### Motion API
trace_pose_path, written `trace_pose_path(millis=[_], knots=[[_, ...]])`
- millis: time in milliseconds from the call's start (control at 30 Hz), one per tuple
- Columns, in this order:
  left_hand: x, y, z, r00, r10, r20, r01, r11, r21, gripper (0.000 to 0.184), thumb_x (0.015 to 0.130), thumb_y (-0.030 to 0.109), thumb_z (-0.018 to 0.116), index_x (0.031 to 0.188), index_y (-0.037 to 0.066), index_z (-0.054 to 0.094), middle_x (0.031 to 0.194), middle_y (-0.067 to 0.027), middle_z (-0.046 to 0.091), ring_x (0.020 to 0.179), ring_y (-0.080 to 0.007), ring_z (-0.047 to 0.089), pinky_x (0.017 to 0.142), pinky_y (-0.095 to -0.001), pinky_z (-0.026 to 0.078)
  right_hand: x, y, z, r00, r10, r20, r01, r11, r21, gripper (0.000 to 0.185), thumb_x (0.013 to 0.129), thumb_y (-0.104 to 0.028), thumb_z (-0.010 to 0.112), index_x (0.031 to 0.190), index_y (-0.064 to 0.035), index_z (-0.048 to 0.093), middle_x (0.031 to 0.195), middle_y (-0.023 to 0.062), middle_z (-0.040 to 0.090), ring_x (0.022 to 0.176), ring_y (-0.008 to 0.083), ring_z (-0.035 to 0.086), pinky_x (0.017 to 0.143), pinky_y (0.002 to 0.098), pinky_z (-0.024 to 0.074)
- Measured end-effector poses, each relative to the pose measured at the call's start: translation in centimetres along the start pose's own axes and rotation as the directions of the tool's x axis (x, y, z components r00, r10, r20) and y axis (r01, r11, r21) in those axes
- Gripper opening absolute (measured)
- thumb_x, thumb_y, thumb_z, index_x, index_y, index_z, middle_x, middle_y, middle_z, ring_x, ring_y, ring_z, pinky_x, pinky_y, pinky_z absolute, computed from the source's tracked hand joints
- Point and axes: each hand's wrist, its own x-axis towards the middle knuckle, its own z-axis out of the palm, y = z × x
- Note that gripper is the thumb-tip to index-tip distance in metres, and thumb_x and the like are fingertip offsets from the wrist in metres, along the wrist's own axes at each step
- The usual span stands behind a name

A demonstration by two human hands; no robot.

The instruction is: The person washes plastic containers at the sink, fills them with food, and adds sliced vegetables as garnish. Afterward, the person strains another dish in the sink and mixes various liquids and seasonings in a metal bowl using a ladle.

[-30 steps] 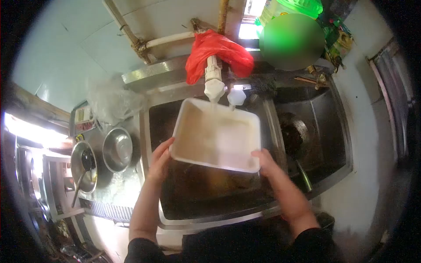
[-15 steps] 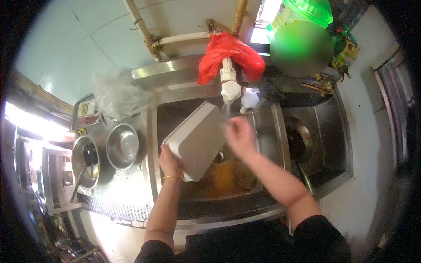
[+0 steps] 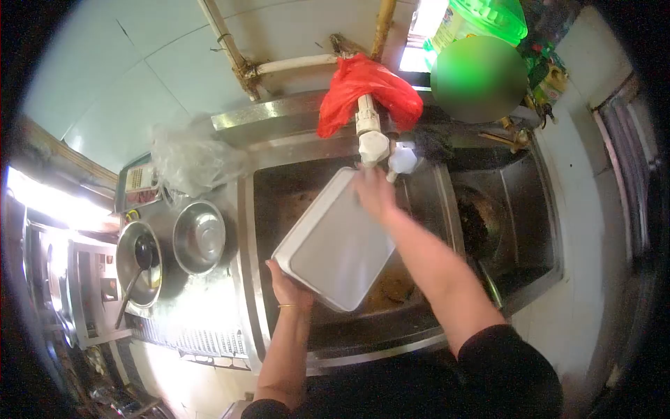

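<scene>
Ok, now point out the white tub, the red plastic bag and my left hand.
White tub (image 3: 340,244): head view, middle of its underside.
Red plastic bag (image 3: 370,78): head view, its crumpled upper middle.
Left hand (image 3: 286,287): head view, middle of the hand.

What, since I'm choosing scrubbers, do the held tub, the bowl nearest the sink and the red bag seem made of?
Tub: probably plastic, matte white, with rounded, moulded-looking corners. Bowl: likely steel, silvery and shiny with bright reflections. Red bag: apparently thin plastic, slightly glossy, crumpled.
</scene>
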Motion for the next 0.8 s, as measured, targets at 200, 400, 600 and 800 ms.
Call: trace_pose_path(millis=[200, 400, 600, 800], knots=[[3.1, -1.7, -0.6, 0.99, -0.102, 0.098, 0.12, 0.972, -0.202, 0.069, 0.097, 0.061, 0.024, 0.136, 0.008, 0.044, 0.136, -0.0132, 0.049, 0.125, -0.0325, 0.045, 0.107, -0.0459, 0.035, -11.5, -7.0, 2.1, 0.79, -0.605, 0.102, 0.598, 0.796, 0.09, 0.05, 0.082, -0.018, 0.058, 0.131, -0.0066, 0.05, 0.137, 0.0166, 0.046, 0.13, 0.0342, 0.04, 0.112, 0.0474, 0.0281], [3.1, -1.8, -4.2, 0.986, -0.069, 0.15, 0.1, 0.973, -0.209, 0.073, 0.094, 0.064, 0.022, 0.137, 0.01, 0.044, 0.137, -0.0134, 0.049, 0.126, -0.0345, 0.046, 0.106, -0.0502, 0.035, -8.4, -1.4, -4.8, 0.846, -0.34, 0.412, 0.478, 0.825, -0.301, 0.049, 0.081, -0.017, 0.054, 0.13, -0.0117, 0.052, 0.136, 0.0127, 0.048, 0.126, 0.0323, 0.043, 0.107, 0.0468, 0.0339], [2.9, -3.2, -3.0, 0.958, -0.173, 0.231, 0.224, 0.95, -0.216, 0.071, 0.095, 0.064, 0.022, 0.137, 0.012, 0.045, 0.137, -0.0114, 0.049, 0.125, -0.0336, 0.046, 0.105, -0.0494, 0.036, -3.5, -0.1, 0.9, 0.88, -0.456, -0.13, 0.47, 0.803, 0.365, 0.052, 0.081, -0.021, 0.058, 0.131, -0.006, 0.051, 0.136, 0.0127, 0.047, 0.125, 0.0311, 0.043, 0.107, 0.0471, 0.0336], [3.5, -2.6, -2.6, 0.973, -0.091, 0.213, 0.143, 0.959, -0.244, 0.069, 0.097, 0.059, 0.017, 0.138, 0.01, 0.043, 0.137, -0.0117, 0.048, 0.126, -0.0323, 0.046, 0.106, -0.0482, 0.035, -12.3, -6.9, -0.2, 0.554, -0.8, 0.23, 0.819, 0.574, 0.022, 0.042, 0.079, -0.036, 0.064, 0.113, -0.0116, 0.061, 0.12, 0.0102, 0.057, 0.112, 0.0305, 0.054, 0.097, 0.0461, 0.0428]])
